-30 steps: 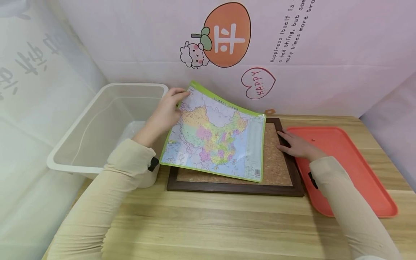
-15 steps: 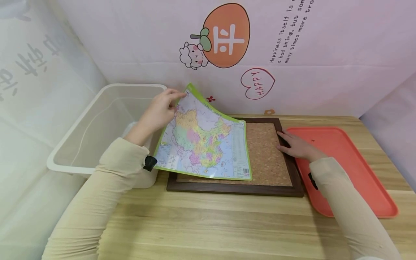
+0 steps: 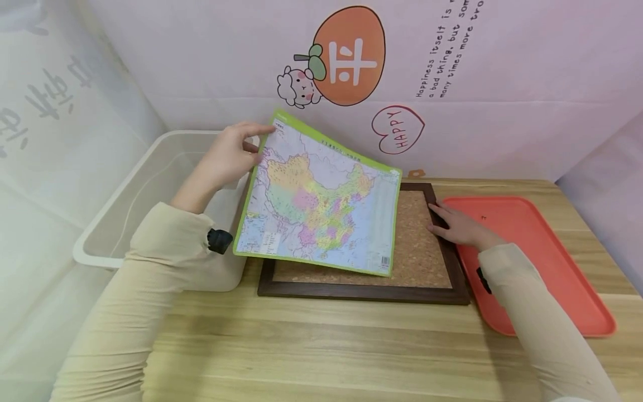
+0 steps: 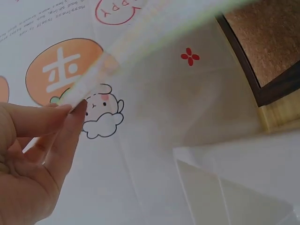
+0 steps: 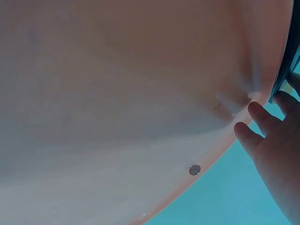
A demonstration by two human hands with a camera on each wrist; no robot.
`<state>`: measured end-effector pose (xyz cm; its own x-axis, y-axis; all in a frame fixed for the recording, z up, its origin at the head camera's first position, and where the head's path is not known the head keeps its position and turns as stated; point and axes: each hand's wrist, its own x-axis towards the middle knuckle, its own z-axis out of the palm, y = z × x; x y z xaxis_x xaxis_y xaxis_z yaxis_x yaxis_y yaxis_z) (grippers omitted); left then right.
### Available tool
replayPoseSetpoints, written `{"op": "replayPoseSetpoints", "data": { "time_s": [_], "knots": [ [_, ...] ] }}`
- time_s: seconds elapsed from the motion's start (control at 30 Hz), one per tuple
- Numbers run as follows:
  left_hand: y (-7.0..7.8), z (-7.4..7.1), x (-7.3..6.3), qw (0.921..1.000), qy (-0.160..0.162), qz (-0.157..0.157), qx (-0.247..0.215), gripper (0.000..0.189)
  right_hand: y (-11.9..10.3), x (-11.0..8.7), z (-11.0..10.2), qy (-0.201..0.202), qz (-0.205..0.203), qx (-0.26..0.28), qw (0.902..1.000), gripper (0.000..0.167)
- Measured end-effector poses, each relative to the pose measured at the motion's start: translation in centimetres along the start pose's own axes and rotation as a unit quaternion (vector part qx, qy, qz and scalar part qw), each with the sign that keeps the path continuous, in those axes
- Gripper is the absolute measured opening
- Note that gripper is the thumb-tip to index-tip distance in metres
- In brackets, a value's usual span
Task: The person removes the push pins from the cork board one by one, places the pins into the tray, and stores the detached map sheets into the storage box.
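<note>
Left hand (image 3: 228, 153) pinches glossy, bowed map (image 3: 321, 206) | right hand (image 3: 459, 226), spread, touches dark-framed rectangular cork board (image 3: 423, 245)

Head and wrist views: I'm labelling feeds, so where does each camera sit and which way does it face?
Head: on the head, facing forward and down at the map, board and tray; left hand, right hand and sleeves show.
Left wrist: on that wrist, looking past the visible left hand at the wall and board corner.
Right wrist: on that wrist, looking across the tray, right hand at the right edge.
Shared by head and right wrist: tray, right hand.
</note>
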<state>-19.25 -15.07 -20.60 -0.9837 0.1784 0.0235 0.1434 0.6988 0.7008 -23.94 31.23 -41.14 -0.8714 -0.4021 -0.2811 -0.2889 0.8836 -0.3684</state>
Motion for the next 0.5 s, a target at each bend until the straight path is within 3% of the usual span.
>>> {"op": "replayPoseSetpoints", "data": {
  "time_s": [0.23, 0.5],
  "knots": [
    [-0.1, -1.8, -0.8, 0.989, 0.04, -0.033, -0.139, 0.059, 0.1, -0.2, 0.1, -0.005, 0.006, 0.003, 1.0, 0.078],
    [-1.3, -3.7, -1.8, 0.9777, 0.092, -0.056, -0.18, 0.061, 0.1, -0.3, 0.1, -0.011, 0.008, 0.007, 0.9999, 0.079]
  ]
}}
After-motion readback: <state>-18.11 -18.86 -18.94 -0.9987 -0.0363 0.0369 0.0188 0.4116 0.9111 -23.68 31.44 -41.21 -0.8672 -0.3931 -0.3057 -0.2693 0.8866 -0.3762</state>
